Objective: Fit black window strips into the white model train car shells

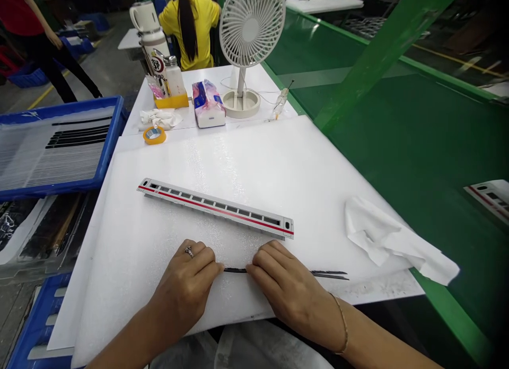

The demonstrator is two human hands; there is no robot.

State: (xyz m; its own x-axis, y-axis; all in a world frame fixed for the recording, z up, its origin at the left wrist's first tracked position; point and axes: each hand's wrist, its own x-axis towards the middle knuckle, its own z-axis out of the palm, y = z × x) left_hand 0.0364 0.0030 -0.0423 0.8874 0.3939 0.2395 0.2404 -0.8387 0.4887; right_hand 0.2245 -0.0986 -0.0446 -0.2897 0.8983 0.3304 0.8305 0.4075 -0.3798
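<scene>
A thin black strip [235, 270] runs between my two hands above the foam-covered table. My left hand [186, 279] pinches its left part, fingers curled in. My right hand [280, 284] grips it farther right, and two black ends [330, 274] stick out past that hand. The strip's left end is hidden under my left hand. Just beyond my hands lies a white model train car side [217, 205], with a red stripe and a row of dark windows. It slants down to the right, and neither hand touches it.
A crumpled white cloth [374, 231] hangs over the right edge. Toward the back are orange tape [154, 135], a tissue pack [209, 105] and a white fan [250, 35]. At left, a blue tray [107, 157] holds black strips. Another train piece [491, 196] lies on the green surface.
</scene>
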